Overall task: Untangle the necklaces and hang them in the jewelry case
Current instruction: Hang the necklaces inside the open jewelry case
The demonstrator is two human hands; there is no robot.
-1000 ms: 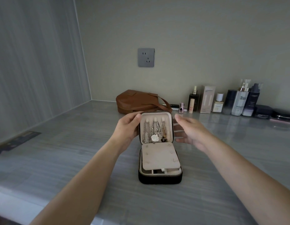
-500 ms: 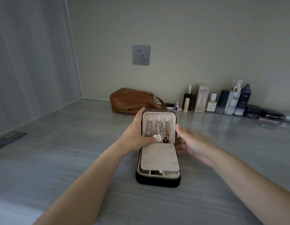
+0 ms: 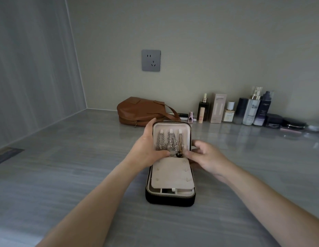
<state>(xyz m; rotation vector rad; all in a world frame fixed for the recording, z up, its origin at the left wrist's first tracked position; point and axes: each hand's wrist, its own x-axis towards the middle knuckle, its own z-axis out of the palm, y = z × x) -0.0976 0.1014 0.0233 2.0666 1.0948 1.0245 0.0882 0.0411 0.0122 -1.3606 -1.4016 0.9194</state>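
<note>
Necklaces point(image 3: 170, 142) on the pegs inside the upright lid point(image 3: 171, 126) of the open jewelry case point(image 3: 170, 200), pendants point(image 3: 177, 154) bunched at the lid's lower edge. Case flat on the grey surface point(image 3: 83, 166). Left grip point(image 3: 146, 150) curled round the lid's left edge, thumb across to the pendants. Right grip point(image 3: 206, 157) at the lid's lower right corner, fingers bent; pinch on a pendant not discernible. Behind, by the wall: brown bag point(image 3: 140, 111), row of cosmetic bottles point(image 3: 251, 109).

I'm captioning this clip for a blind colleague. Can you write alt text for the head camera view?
A person's left hand grips the upright lid of an open jewelry case on a grey counter, while the right hand reaches for the lower ends of necklaces hanging inside the lid. Behind stand a brown bag and cosmetic bottles.
</note>
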